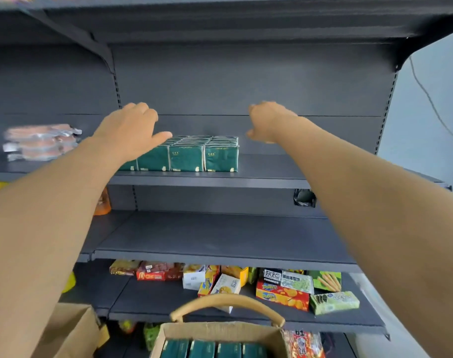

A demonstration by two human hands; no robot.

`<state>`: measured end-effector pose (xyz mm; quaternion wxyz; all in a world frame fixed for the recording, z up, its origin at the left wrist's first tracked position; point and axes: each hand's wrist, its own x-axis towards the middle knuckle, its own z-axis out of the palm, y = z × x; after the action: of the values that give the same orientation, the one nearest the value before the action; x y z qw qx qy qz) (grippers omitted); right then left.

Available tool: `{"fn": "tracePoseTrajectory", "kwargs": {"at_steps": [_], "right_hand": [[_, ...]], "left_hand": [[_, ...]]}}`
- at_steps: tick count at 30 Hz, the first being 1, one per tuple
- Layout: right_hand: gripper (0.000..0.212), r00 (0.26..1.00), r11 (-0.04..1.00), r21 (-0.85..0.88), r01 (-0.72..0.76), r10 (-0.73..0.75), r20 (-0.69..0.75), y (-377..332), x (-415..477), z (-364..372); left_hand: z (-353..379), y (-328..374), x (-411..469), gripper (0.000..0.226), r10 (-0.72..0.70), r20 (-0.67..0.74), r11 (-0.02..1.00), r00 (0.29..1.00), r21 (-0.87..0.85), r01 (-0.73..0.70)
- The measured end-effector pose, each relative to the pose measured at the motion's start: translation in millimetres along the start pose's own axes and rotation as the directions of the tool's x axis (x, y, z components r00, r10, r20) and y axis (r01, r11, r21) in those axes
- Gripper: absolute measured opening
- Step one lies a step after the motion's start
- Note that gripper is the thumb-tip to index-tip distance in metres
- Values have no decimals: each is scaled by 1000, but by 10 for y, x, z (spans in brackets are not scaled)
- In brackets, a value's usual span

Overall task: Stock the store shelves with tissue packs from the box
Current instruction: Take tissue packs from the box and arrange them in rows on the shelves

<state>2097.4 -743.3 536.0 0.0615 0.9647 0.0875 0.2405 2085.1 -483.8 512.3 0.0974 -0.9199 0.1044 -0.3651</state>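
Several dark green tissue packs (194, 155) stand in a tight block on the upper grey shelf (266, 177). My left hand (131, 130) hovers over the block's left end with fingers spread and relaxed, thumb near the top of the packs. My right hand (268, 121) is raised to the right of the block, apart from it, fingers loosely bent and holding nothing. At the bottom, a cardboard box (220, 332) with a curved handle holds more green tissue packs (215, 350).
Wrapped pinkish packages (41, 140) lie on the same shelf at the left. The shelf below (220, 241) is bare. Assorted snack boxes (271, 285) crowd the lower shelf. A brown cardboard flap (70, 332) sits at the bottom left.
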Motion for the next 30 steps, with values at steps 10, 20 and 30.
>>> {"fn": "tracePoseTrajectory", "kwargs": {"at_steps": [10, 20, 30], "right_hand": [[39, 994, 988, 136, 78, -87, 67, -337, -647, 66], [53, 929, 981, 188, 46, -112, 354, -832, -673, 1351], [50, 732, 979, 133, -157, 25, 681, -1400, -681, 3072]], "left_hand": [[-340, 121, -658, 52, -28, 60, 999, 998, 36, 26], [993, -13, -1198, 52, 64, 364, 996, 929, -79, -37], [2777, -136, -1687, 47, 260, 636, 947, 726, -313, -65]]}}
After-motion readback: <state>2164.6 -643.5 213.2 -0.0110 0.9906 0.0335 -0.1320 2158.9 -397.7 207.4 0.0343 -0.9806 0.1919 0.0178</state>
